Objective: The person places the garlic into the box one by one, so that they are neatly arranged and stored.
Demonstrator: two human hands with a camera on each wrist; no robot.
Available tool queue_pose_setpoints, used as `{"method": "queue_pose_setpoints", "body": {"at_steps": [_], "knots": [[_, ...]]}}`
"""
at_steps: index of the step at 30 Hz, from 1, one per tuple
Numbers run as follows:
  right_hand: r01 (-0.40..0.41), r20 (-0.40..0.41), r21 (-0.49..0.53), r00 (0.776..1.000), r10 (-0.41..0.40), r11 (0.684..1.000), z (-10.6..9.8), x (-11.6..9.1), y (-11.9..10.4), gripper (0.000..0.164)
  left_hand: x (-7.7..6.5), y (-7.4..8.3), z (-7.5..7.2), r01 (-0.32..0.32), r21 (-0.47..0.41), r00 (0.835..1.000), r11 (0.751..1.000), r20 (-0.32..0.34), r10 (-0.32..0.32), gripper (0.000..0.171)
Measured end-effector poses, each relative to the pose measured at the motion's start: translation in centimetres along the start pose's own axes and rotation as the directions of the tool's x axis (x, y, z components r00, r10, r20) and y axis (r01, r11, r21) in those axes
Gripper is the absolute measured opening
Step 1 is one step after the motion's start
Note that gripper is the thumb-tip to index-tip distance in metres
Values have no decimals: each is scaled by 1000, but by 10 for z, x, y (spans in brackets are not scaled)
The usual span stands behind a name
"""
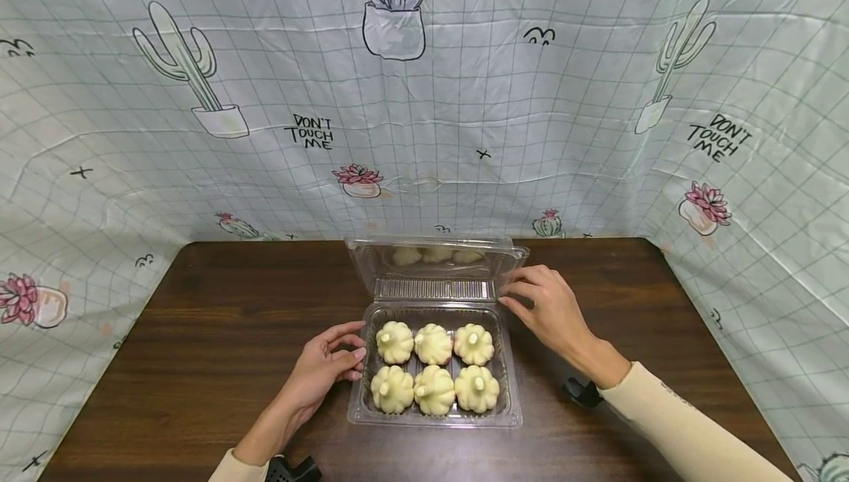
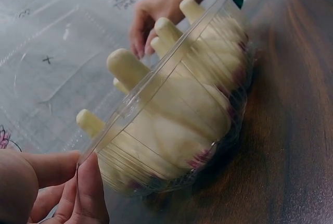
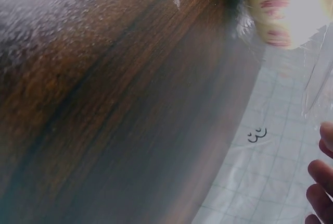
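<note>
A clear plastic clamshell container [image 1: 434, 421] stands on the table with its lid [image 1: 361, 264] raised and tilted back. Inside sit garlic bulbs [image 1: 434, 344] in two rows of three, pale and ridged, stalks up. The left wrist view shows purple-pink marks low on a garlic bulb [image 2: 177, 130]. My left hand [image 1: 323, 364] is at the container's left side, thumb and finger pinching its rim. My right hand [image 1: 547, 305] is beside the lid's right edge near the hinge, fingers loosely bent. Whether its fingertips touch the plastic I cannot tell.
A dark brown wooden table [image 1: 219, 320] lies under the container. Behind it and at both sides hangs a pale gridded cloth [image 1: 431, 99] with cactus drawings. Black devices sit at the wrists, such as the right wrist camera [image 1: 582, 391].
</note>
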State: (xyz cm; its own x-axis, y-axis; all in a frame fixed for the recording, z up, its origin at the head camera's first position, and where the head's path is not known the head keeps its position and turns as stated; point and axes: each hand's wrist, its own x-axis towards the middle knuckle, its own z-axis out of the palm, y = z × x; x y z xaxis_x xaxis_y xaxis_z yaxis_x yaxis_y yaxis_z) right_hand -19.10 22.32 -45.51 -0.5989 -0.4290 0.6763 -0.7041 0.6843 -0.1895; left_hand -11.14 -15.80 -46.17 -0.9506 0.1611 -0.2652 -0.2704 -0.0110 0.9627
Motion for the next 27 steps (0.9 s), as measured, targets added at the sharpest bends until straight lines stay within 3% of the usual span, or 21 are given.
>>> {"method": "queue_pose_setpoints", "body": {"at_steps": [9,17,27], "knots": [[62,30,-1,998,-62,998,-3,-6,6,21,0,1,0,2,5,1000,1000,1,-2,53],[85,157,-23,984,-80,996,-8,-15,10,16,0,-1,0,7,-2,1000,1000,-3,-7,53],[137,265,-20,956,-126,990,-14,-24,14,40,0,-1,0,30,-6,999,1000,-18,-30,56]]}}
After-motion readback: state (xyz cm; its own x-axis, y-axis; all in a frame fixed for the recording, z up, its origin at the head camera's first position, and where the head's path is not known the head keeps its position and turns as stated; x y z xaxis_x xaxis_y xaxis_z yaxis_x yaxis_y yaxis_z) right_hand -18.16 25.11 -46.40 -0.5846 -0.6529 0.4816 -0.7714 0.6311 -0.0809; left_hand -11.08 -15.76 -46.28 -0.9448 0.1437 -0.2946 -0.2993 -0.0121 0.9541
